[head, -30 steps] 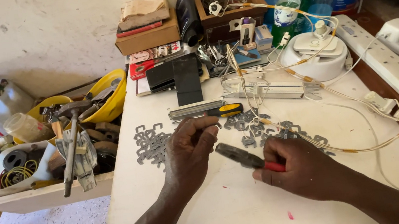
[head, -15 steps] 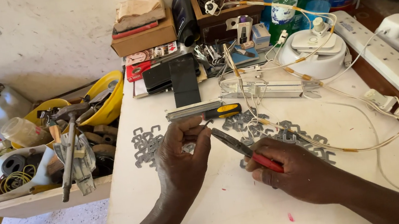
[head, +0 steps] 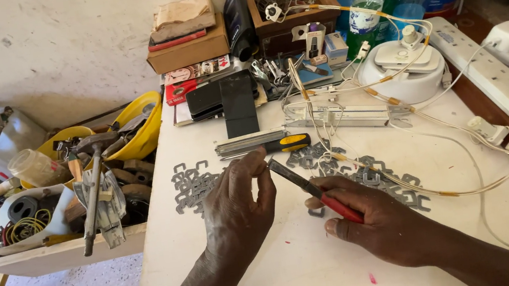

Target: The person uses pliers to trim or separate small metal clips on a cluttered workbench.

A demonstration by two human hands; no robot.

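My right hand (head: 379, 221) grips red-handled pliers (head: 313, 189) whose dark jaws point up and left toward my left hand. My left hand (head: 236, 204) hovers over the white table (head: 297, 268), thumb and fingers pinched together at the plier tip; whatever small piece is between them is too small to make out. Grey metal clips (head: 191, 184) lie scattered just beyond my left hand, and more clips (head: 390, 181) lie by my right hand. A yellow-and-black screwdriver (head: 268, 144) rests across the table just past both hands.
Thin white wires (head: 462, 129) loop over the right half to a round white lamp base (head: 405, 70). White power strips (head: 498, 78) line the right edge. Boxes, a black phone (head: 239, 102) and bottles (head: 370, 3) crowd the back. A tool crate (head: 58, 247) with a hammer sits left.
My left hand rose off the clips and pinched at the plier jaws. My right hand tilted the pliers up and left toward it.
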